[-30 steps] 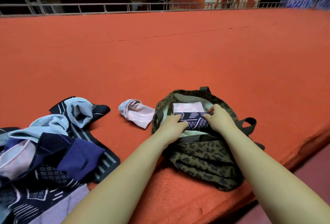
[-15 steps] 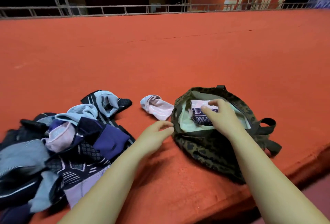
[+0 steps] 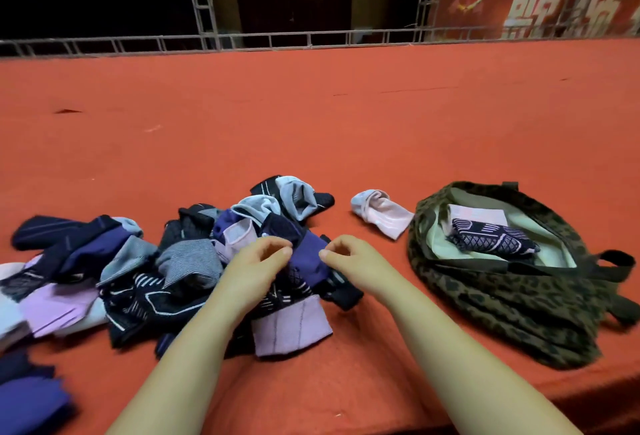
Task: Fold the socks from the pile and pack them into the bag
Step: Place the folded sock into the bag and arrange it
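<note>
Selecting the next sock: left hand [image 3: 254,263] and right hand [image 3: 349,263], fingers curled, pinch a purple sock [image 3: 310,258] atop the pile [image 3: 145,272] on the bench [image 3: 311,123]. Next, presumably: lift clear, fold, pack into the bag [image 3: 485,299] (two folded socks inside).

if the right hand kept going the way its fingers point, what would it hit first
The right hand points left toward the purple sock on the pile; its fingertips look already at the sock's edge, so that comes first, though depth is unclear.
</note>
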The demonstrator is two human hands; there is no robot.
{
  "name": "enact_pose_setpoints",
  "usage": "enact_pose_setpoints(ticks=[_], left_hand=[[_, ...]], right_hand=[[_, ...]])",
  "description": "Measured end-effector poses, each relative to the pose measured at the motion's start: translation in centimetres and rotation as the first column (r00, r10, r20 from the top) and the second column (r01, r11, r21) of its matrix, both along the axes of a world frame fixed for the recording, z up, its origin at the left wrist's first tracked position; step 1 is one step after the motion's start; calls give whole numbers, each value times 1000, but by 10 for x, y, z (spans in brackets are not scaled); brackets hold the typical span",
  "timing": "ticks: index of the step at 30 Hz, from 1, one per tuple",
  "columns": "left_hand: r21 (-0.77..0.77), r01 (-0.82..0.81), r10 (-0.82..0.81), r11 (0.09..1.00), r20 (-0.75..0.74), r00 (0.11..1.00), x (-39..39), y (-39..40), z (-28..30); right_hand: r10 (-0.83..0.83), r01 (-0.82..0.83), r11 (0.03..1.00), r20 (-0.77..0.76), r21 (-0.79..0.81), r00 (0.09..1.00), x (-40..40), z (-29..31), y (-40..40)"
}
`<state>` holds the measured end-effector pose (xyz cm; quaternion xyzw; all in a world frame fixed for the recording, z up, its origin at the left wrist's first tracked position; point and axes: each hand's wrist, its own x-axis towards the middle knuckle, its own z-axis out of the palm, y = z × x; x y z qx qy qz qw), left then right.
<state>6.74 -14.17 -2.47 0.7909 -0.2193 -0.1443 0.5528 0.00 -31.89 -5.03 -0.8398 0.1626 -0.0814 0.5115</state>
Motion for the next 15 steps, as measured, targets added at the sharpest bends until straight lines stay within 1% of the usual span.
enact_pose_setpoints(ticks=[2,4,8,10,11,14,15], left_hand=[[2,-102,102,995,90,991,7,11,1],[37,-150,145,988,114,983,13,18,1],[209,-86,58,974,140,988,15,25,-2],[256,-65,25,964,157,987,14,29,-6],[272,-53,10,961,157,988,13,32,-8],[296,-17,-31,955,158,987,11,43,-11],[300,-10,-40,954,162,986,11,46,-11]], right_hand=[[-1,1,1000,48,6,999,10,-1,10],[-27,28,1000,110,-11,994,21,3,20],[-94,106,993,192,-55,977,41,18,38],[-81,93,994,161,-66,984,50,19,44],[-82,95,991,126,-100,989,54,18,46],[-78,81,951,23,-297,997,61,7,44],[-84,81,940,7,-332,996,61,7,45]])
